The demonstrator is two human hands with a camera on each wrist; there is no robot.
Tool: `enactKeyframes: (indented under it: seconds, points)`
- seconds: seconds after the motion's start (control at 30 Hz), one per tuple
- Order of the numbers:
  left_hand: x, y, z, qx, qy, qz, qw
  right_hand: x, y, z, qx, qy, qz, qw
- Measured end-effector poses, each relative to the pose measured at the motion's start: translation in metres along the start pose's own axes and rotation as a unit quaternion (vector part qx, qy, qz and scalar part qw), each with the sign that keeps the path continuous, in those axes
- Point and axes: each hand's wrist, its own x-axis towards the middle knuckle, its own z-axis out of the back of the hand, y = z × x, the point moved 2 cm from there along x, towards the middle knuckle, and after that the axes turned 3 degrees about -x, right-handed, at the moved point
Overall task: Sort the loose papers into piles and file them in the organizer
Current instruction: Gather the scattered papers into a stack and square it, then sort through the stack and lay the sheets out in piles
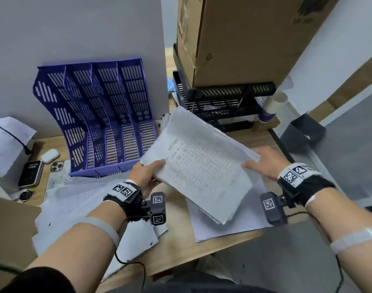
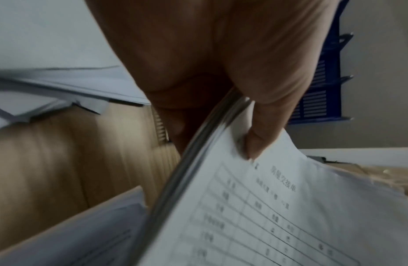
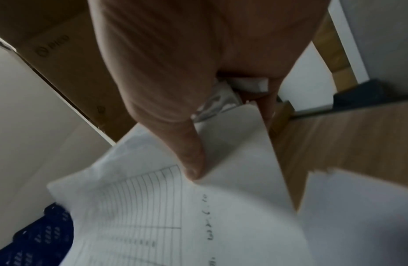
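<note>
Head view: both hands lift a thick stack of papers [image 1: 202,163] above the tabletop's [image 1: 176,244] near edge, the left hand [image 1: 146,176] pinching its left corner, the right hand [image 1: 263,163] gripping its right edge; the blue organizer [image 1: 100,115] stands at the far edge, phones [image 1: 30,173] left, loose sheets [image 1: 75,199] beneath, a cardboard box [image 1: 244,39] behind. Left wrist view: the thumb [image 2: 264,133] presses on the printed top sheet; fingers curl underneath. Right wrist view: the thumb [image 3: 187,153] clamps the stack's edge; the organizer [image 3: 39,237] shows below.
</note>
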Motion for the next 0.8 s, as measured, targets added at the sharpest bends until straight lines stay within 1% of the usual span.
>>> enactKeyframes:
  seconds: [0.07, 0.1, 0.17, 0.23, 0.3, 0.33, 0.4, 0.43, 0.47, 0.53, 0.57, 0.63, 0.67, 0.7, 0.73, 0.8]
  points:
    - [0.002, 0.010, 0.000, 0.065, 0.040, 0.047, 0.996, 0.004, -0.001, 0.022, -0.028, -0.047, 0.001, 0.998]
    - [0.001, 0.015, -0.002, 0.088, 0.078, 0.068, 0.991, 0.006, -0.001, 0.029, -0.013, -0.078, -0.007, 0.997]
    - [-0.005, 0.029, -0.009, 0.127, 0.163, 0.105, 0.973, 0.010, -0.002, 0.039, 0.051, -0.138, -0.019, 0.989]
    - [-0.009, 0.041, -0.014, 0.187, 0.217, 0.137, 0.948, 0.020, -0.007, 0.038, 0.054, -0.186, -0.032, 0.981]
    - [-0.012, 0.050, -0.012, 0.264, 0.215, 0.163, 0.926, 0.034, -0.018, 0.024, 0.013, -0.185, -0.060, 0.981]
    - [-0.012, 0.054, -0.007, 0.301, 0.203, 0.179, 0.915, 0.040, -0.022, 0.014, -0.024, -0.160, -0.103, 0.981]
    - [-0.010, 0.056, 0.011, 0.351, 0.153, 0.196, 0.903, 0.049, -0.033, -0.017, -0.098, -0.080, -0.193, 0.973]
    - [-0.009, 0.055, 0.022, 0.362, 0.122, 0.190, 0.905, 0.051, -0.031, -0.033, -0.107, -0.050, -0.207, 0.971]
    - [-0.008, 0.053, 0.035, 0.354, 0.083, 0.179, 0.914, 0.049, -0.024, -0.050, -0.092, -0.025, -0.201, 0.975]
    - [-0.010, 0.043, 0.063, 0.307, 0.000, 0.145, 0.941, 0.043, 0.001, -0.087, -0.046, 0.022, -0.138, 0.989]
    - [-0.011, 0.038, 0.082, 0.299, -0.043, 0.117, 0.946, 0.042, 0.011, -0.109, -0.017, 0.061, -0.103, 0.993]
    - [-0.011, 0.032, 0.127, 0.338, -0.143, 0.062, 0.928, 0.036, 0.038, -0.150, 0.040, 0.142, -0.057, 0.987]
    - [-0.015, 0.030, 0.150, 0.356, -0.195, 0.056, 0.912, 0.035, 0.050, -0.170, 0.071, 0.178, -0.051, 0.980]
    - [-0.021, 0.030, 0.174, 0.373, -0.241, 0.059, 0.894, 0.035, 0.059, -0.190, 0.117, 0.214, -0.065, 0.968]
    - [-0.028, 0.033, 0.200, 0.387, -0.284, 0.083, 0.873, 0.030, 0.074, -0.207, 0.148, 0.252, -0.081, 0.953]
    - [-0.046, 0.040, 0.241, 0.400, -0.343, 0.146, 0.837, 0.023, 0.101, -0.237, 0.145, 0.296, -0.084, 0.940]
